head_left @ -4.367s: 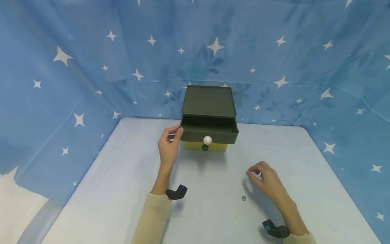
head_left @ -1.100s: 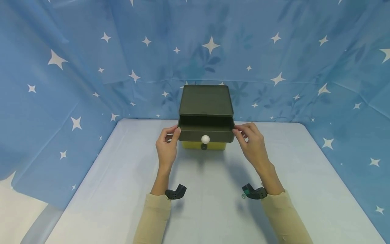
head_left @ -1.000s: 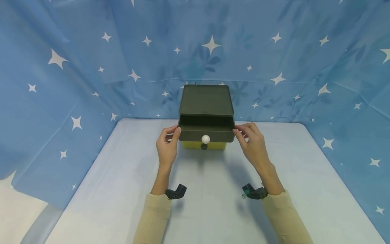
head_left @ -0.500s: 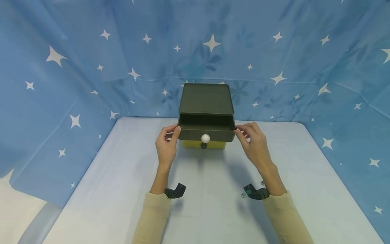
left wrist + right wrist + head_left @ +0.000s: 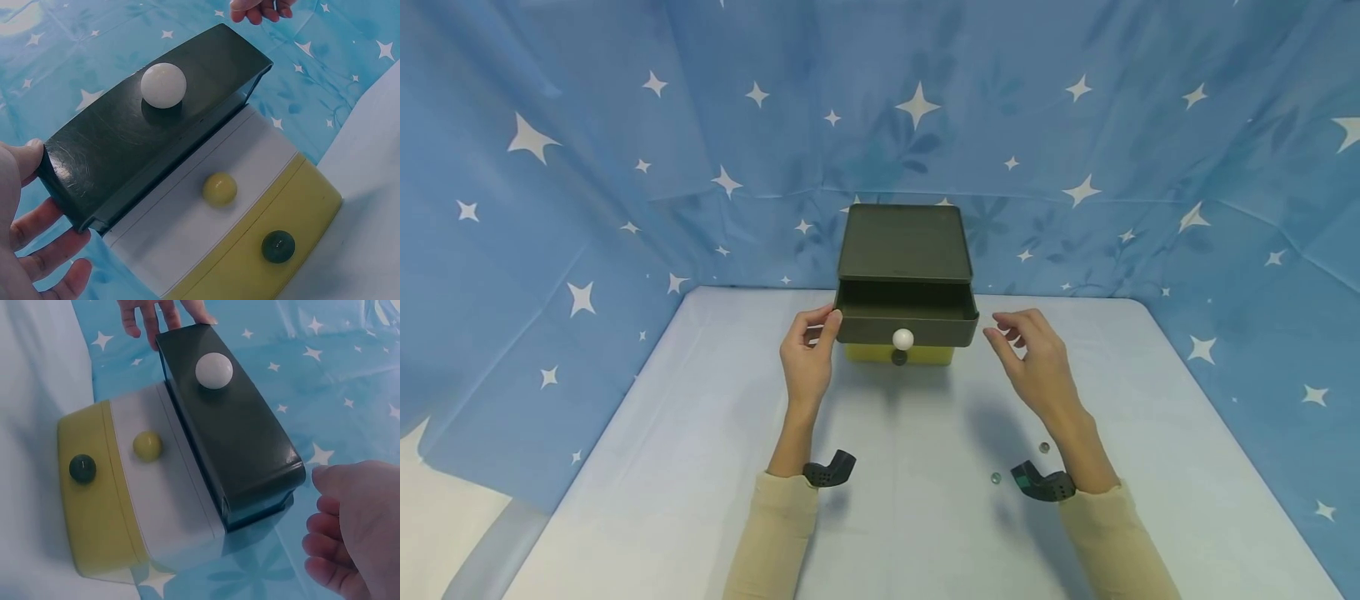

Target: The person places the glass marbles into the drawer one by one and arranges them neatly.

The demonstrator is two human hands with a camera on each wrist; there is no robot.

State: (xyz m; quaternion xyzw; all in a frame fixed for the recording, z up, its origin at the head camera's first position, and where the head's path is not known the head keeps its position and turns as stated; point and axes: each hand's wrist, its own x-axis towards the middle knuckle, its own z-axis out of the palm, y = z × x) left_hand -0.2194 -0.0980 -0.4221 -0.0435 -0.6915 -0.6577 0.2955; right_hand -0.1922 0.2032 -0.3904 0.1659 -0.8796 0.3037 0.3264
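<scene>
A small chest of drawers has a dark green top drawer [image 5: 925,332] with a white knob [image 5: 902,339], pulled out so its bare inside shows. Below are a white drawer [image 5: 187,209] with a yellow knob [image 5: 220,189] and a yellow drawer [image 5: 100,494] with a dark green knob [image 5: 82,469], both pushed in. My left hand [image 5: 806,354] pinches the green drawer's left front corner, thumb in front and fingers along the side. Off its right front corner hovers my right hand [image 5: 1037,362], fingers loosely bent, nothing between them, a slight gap from the drawer.
Two small round greyish pieces, one [image 5: 996,477] nearer and another piece [image 5: 1044,447] beside the right forearm, lie on the white table [image 5: 910,517]. A blue curtain [image 5: 745,150] with white stars hangs behind and at both sides.
My right hand went from over the table's right side to the drawer's right corner, held it there, then let go and drew away rightward. My left hand keeps its hold; the drawer stays out.
</scene>
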